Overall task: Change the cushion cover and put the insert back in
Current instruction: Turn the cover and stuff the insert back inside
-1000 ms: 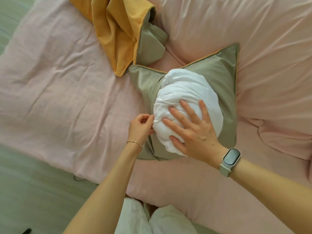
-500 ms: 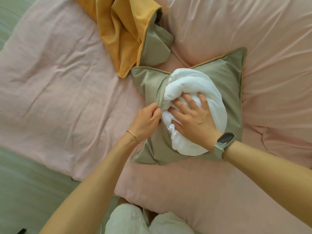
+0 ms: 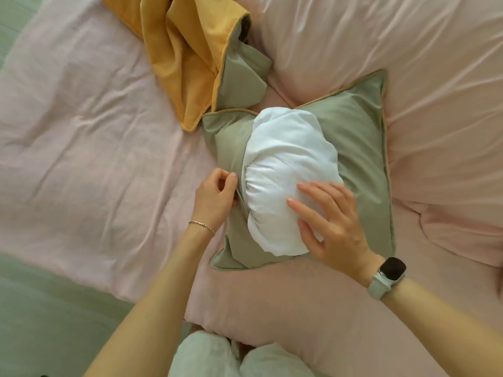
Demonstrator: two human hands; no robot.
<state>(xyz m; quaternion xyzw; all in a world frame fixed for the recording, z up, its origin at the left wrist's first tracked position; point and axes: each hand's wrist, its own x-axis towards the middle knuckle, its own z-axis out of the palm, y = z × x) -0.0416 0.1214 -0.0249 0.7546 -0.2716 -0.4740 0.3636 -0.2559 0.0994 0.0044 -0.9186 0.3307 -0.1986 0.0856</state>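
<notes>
One green cushion cover (image 3: pixel 359 148) flat on the pink bedding (image 3: pixel 95 159), lying as a tilted square, far corner pointing up and right, near corner down and left. One white insert (image 3: pixel 285 159) bulging out of the cover's middle opening, long axis running from far to near, only partly tucked in. Left hand (image 3: pixel 216 197) at the cover's left side, fingers curled, pinching the edge of the opening beside the insert. Right hand (image 3: pixel 334 227) on the insert's near right end, fingers spread and pressing flat. One yellow-and-green cover (image 3: pixel 187 63) crumpled beyond the green cover's far left corner. One smartwatch (image 3: pixel 390 273), one thin bracelet (image 3: pixel 202 227).
</notes>
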